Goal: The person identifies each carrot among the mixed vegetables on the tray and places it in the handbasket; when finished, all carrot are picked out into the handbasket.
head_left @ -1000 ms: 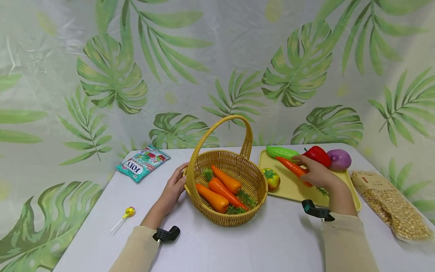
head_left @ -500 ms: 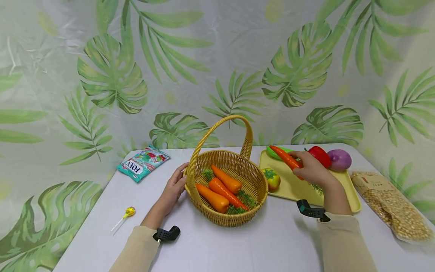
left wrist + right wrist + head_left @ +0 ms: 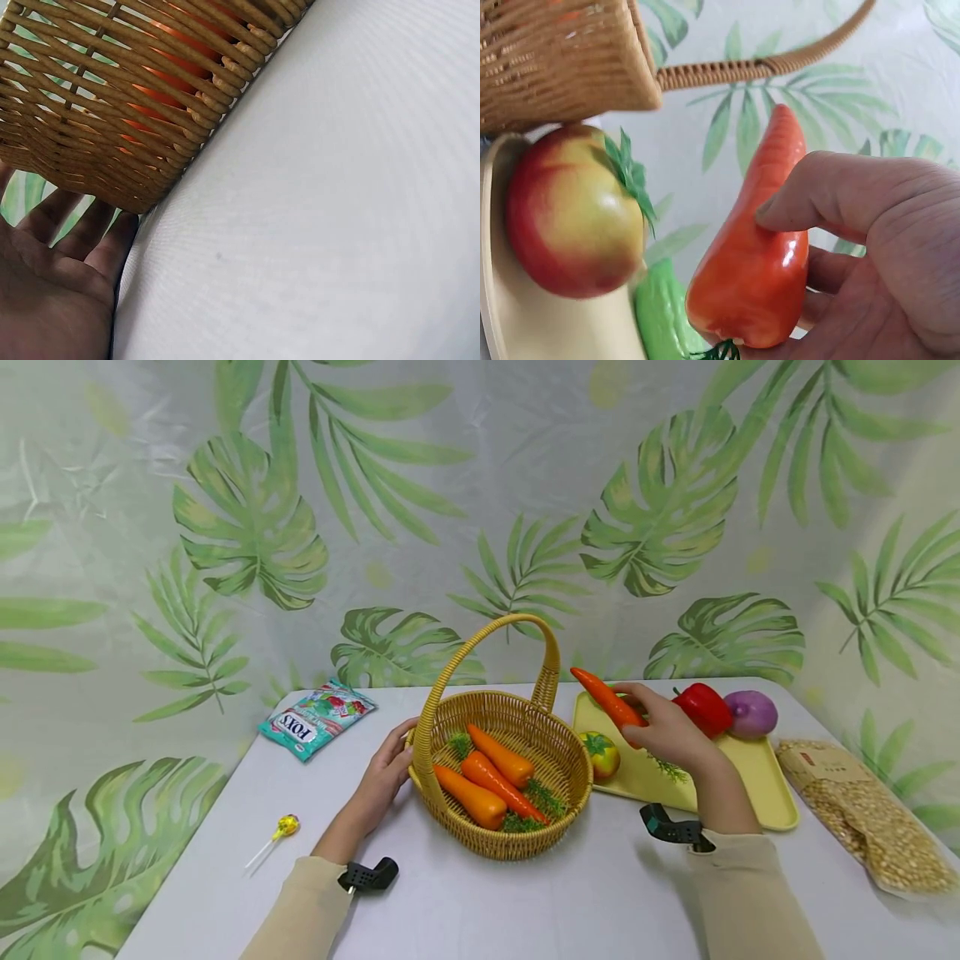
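Observation:
My right hand grips an orange carrot above the yellow tray, its tip pointing up and left. In the right wrist view the thumb presses the side of the carrot, and a green tuft shows at its thick end. My left hand rests against the left side of the wicker basket; seen from the left wrist, its extended fingers meet the woven wall. Inside the basket lie three carrots with green tops.
The yellow tray holds a red-yellow tomato, a light-green vegetable, a red bell pepper and a round purple vegetable. A bag of kernels lies right; a Fox's packet and lollipop lie left. The basket's handle arches high.
My right hand has lifted the carrot and carried it left from over the tray's middle, towards the basket. My left hand and the basket have stayed in place.

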`<state>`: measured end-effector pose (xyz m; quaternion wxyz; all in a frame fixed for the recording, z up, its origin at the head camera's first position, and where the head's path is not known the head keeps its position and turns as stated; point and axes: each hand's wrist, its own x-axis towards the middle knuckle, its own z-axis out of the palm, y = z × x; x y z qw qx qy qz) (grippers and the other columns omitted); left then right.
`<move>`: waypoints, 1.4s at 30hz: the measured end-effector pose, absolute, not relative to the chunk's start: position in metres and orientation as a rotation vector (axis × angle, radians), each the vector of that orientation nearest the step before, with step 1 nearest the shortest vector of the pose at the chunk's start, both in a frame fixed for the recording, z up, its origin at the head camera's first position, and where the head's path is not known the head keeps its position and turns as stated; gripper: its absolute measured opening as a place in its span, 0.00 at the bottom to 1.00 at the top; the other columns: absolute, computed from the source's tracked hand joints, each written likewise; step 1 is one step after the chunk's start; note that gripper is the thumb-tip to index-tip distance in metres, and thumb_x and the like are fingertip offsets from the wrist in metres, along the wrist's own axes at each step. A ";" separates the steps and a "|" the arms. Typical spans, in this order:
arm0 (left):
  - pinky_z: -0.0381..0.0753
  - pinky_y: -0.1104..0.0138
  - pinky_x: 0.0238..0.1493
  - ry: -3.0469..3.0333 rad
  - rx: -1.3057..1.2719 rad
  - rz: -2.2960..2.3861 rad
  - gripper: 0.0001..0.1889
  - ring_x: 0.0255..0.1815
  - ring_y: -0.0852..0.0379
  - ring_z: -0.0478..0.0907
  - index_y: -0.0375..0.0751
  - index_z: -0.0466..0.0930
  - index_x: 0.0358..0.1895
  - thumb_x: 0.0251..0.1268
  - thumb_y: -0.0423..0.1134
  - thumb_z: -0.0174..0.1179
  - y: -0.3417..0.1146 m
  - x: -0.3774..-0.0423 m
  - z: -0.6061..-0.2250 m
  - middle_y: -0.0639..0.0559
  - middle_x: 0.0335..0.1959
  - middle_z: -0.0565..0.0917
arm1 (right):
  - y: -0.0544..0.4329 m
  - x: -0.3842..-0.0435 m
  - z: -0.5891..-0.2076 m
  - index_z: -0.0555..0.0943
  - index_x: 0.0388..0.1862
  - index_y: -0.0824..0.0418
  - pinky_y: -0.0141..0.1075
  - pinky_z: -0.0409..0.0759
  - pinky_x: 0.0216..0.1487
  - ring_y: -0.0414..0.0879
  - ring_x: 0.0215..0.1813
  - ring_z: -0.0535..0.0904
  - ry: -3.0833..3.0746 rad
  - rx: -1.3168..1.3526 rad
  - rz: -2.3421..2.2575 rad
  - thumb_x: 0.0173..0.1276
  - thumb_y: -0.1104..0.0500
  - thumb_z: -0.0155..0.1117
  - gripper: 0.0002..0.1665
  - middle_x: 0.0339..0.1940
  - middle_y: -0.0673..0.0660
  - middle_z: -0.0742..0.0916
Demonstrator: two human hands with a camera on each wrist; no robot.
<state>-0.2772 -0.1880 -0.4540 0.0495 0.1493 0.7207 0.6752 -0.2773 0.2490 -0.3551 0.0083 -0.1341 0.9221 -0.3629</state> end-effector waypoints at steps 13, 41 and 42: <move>0.61 0.46 0.76 2.207 0.466 2.050 0.25 0.74 0.54 0.66 0.65 0.58 0.75 0.79 0.48 0.44 -0.188 -0.277 -0.455 0.52 0.77 0.64 | 0.224 -0.277 -0.354 0.55 0.78 0.55 0.59 0.79 0.59 0.66 0.69 0.71 2.830 -0.505 -1.275 0.71 0.58 0.62 0.41 0.68 0.67 0.73; 0.59 0.46 0.77 2.198 0.467 2.059 0.25 0.76 0.51 0.63 0.64 0.58 0.76 0.79 0.47 0.44 -0.188 -0.276 -0.455 0.51 0.77 0.64 | 0.193 -0.272 -0.348 0.48 0.81 0.48 0.50 0.85 0.51 0.61 0.61 0.75 2.723 -0.580 -1.512 0.66 0.61 0.70 0.53 0.65 0.66 0.72; 0.60 0.46 0.77 2.198 0.467 2.060 0.25 0.75 0.51 0.63 0.64 0.58 0.75 0.79 0.47 0.44 -0.188 -0.276 -0.455 0.51 0.77 0.64 | 0.192 -0.272 -0.348 0.49 0.81 0.48 0.50 0.85 0.51 0.61 0.61 0.75 2.717 -0.588 -1.519 0.66 0.62 0.70 0.53 0.64 0.66 0.72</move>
